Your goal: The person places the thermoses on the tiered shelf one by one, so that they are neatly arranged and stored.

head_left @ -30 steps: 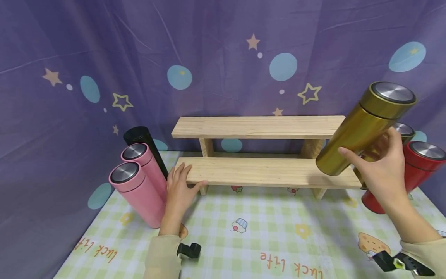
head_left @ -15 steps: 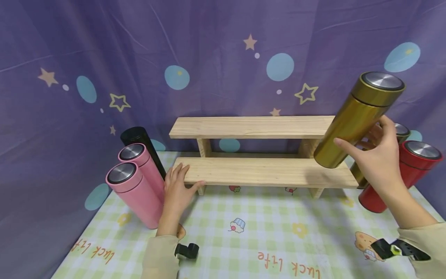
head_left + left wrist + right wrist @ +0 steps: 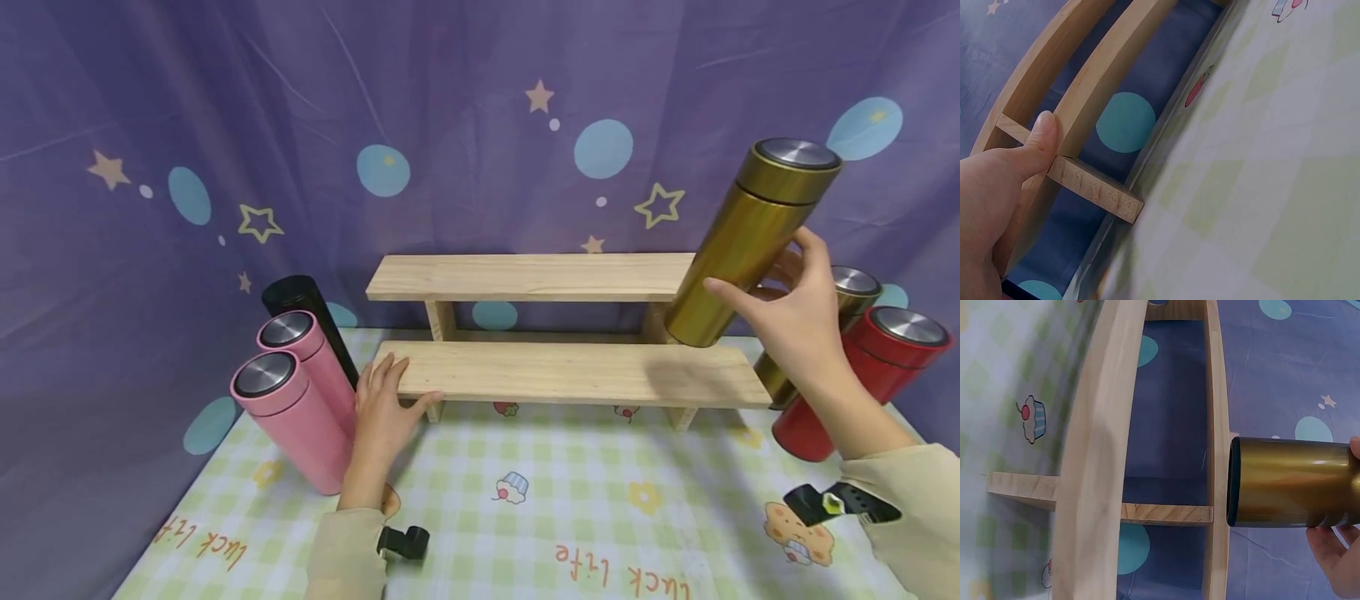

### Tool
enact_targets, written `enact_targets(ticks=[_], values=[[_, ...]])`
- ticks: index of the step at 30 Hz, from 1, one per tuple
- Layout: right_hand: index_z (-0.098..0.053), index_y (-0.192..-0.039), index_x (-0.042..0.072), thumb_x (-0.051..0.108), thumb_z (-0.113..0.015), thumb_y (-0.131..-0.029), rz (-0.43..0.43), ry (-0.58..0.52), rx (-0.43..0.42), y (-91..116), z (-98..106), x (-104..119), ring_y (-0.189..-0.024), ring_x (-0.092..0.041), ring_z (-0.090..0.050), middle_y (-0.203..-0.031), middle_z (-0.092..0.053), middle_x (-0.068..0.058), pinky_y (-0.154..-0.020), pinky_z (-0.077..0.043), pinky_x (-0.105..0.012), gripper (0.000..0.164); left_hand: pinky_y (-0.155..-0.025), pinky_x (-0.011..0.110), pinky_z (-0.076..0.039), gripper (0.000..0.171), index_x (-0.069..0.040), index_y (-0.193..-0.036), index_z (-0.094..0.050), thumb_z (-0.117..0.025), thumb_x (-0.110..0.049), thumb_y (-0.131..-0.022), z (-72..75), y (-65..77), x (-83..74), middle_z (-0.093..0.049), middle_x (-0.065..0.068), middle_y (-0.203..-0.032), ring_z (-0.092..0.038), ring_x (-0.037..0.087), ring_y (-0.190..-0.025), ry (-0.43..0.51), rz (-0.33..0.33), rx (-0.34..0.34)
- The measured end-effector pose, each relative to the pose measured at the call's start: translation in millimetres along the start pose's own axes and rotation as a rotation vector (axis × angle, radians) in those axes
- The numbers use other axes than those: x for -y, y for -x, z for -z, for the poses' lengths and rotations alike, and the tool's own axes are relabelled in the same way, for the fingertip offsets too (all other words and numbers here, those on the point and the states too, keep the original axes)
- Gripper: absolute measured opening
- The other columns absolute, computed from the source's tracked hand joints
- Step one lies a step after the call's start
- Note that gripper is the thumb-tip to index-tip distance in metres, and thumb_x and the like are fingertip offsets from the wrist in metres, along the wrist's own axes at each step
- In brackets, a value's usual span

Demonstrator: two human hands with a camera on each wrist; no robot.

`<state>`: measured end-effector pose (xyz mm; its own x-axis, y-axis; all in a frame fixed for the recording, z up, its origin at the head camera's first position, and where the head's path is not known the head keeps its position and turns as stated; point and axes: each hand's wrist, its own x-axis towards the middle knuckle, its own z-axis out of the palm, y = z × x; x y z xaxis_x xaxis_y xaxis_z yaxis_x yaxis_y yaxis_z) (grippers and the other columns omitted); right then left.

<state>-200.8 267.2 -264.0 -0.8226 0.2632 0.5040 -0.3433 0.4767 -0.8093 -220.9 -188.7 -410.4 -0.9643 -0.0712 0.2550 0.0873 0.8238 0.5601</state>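
A gold thermos with a silver-topped lid leans to the right in the air, gripped by my right hand. Its base overlaps the right part of a two-tier wooden shelf in the head view; in the right wrist view the thermos's dark base is at the upper board, and I cannot tell whether they touch. My left hand holds the left end of the lower board, fingers over its top. Its thumb lies along the front edge in the left wrist view.
Two pink thermoses and a black one stand left of the shelf, close to my left hand. To the right stand a red thermos and another gold thermos. A checked cloth covers the table; a purple curtain hangs behind.
My right hand has moved the gold thermos to the left and upward, and its base has risen above the lower board. My left hand stays on the shelf's left end.
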Motion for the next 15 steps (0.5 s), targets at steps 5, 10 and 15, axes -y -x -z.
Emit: enact_targets(ticks=[5, 10, 15], values=[[-0.032, -0.149, 0.023, 0.015, -0.083, -0.080, 0.008, 0.005, -0.011, -10.1, -4.5, 3.2, -0.100, -0.006, -0.056, -0.119, -0.053, 0.009, -0.077, -0.046, -0.011, 0.086, -0.116, 0.061, -0.005, 0.084, -0.009, -0.149, -0.043, -0.074, -0.052, -0.084, -0.4, 1.4, 0.2, -0.026, 0.013, -0.160, -0.005, 0.038, -0.149, 0.001, -0.002, -0.012], [-0.031, -0.150, 0.024, 0.020, -0.083, -0.081, 0.004, 0.019, -0.003, -18.9, -8.8, 7.1, -0.104, -0.009, -0.055, -0.122, -0.051, 0.006, -0.079, -0.045, -0.012, 0.087, -0.116, 0.062, -0.005, 0.084, -0.009, -0.149, -0.044, -0.075, -0.052, -0.084, -0.5, 1.6, 0.2, -0.026, 0.013, -0.160, -0.005, 0.038, -0.149, 0.004, -0.005, -0.017], [-0.030, -0.151, 0.024, 0.022, -0.082, -0.081, -0.009, 0.002, 0.015, -26.6, -13.4, 9.9, -0.108, -0.011, -0.054, -0.127, -0.051, 0.002, -0.081, -0.044, -0.015, 0.087, -0.115, 0.062, -0.005, 0.084, -0.009, -0.148, -0.044, -0.075, -0.052, -0.083, -0.5, 1.2, -0.1, -0.027, 0.013, -0.160, -0.005, 0.037, -0.149, 0.004, -0.007, -0.020]])
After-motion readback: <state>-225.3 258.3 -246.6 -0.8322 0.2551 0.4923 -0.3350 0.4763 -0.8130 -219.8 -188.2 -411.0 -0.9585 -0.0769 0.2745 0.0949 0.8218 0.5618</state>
